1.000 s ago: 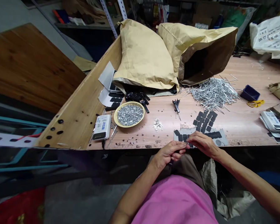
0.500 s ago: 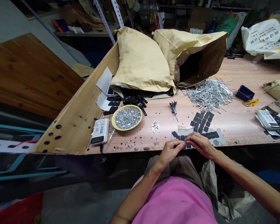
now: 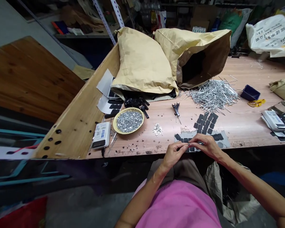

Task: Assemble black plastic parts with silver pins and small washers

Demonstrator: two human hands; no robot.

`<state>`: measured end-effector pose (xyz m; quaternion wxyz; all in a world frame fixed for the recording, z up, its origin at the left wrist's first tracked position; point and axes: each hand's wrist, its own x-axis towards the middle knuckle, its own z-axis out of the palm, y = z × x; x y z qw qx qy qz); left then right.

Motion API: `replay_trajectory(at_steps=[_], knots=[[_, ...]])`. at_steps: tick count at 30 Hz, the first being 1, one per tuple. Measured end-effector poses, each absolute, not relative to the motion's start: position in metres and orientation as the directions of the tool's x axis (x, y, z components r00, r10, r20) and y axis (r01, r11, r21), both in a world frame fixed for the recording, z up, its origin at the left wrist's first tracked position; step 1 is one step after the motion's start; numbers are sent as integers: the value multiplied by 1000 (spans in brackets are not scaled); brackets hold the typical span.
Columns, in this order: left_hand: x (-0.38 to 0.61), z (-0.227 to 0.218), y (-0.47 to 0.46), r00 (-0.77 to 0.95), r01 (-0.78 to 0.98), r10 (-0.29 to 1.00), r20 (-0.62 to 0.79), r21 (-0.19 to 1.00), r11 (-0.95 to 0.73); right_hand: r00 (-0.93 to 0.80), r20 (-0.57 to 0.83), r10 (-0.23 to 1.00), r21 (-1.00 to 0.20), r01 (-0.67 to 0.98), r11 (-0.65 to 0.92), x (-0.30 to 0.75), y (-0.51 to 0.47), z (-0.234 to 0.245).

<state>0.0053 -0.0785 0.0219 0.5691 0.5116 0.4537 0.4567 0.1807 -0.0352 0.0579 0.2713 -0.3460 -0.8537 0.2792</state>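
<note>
At the table's front edge, my left hand [image 3: 175, 154] and my right hand [image 3: 206, 146] meet fingertip to fingertip. Both are closed in a pinch, and whatever sits between them is too small to make out. Beneath the fingers lies a grey sheet [image 3: 225, 142] with black pads stuck on it. More black rounded pads [image 3: 206, 123] lie in rows just beyond. A little heap of small metal pieces [image 3: 157, 129] is to the left of my hands. Farther back rest black plastic parts [image 3: 176, 109] with thin metal rods pointing toward me.
A yellow bowl [image 3: 116, 126] of small metal pieces stands left, beside a white box-shaped device [image 3: 101, 134]. Paper sacks [image 3: 142, 63] fill the back. A heap of metal rods [image 3: 213, 95] and a dark blue tray [image 3: 250, 92] lie right. A wooden board [image 3: 78, 114] borders the left.
My right fingers have shifted slightly at the pinch; both hands stay together in the same place. The view has tilted a little. Objects on the table look unchanged.
</note>
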Motion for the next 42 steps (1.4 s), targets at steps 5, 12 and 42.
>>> replay_trajectory(at_steps=[5, 12, 42], knots=[[8, 23, -79, 157, -69, 987, -22, 997, 33, -587, 306, 750, -700, 395, 595, 177, -39, 54], [14, 20, -78, 173, -249, 977, -122, 955, 163, -294, 206, 933, -915, 279, 290, 171, -51, 41], [1, 18, -70, 188, 176, 973, 136, 970, -170, -558, 264, 786, -736, 410, 538, 182, -33, 51]])
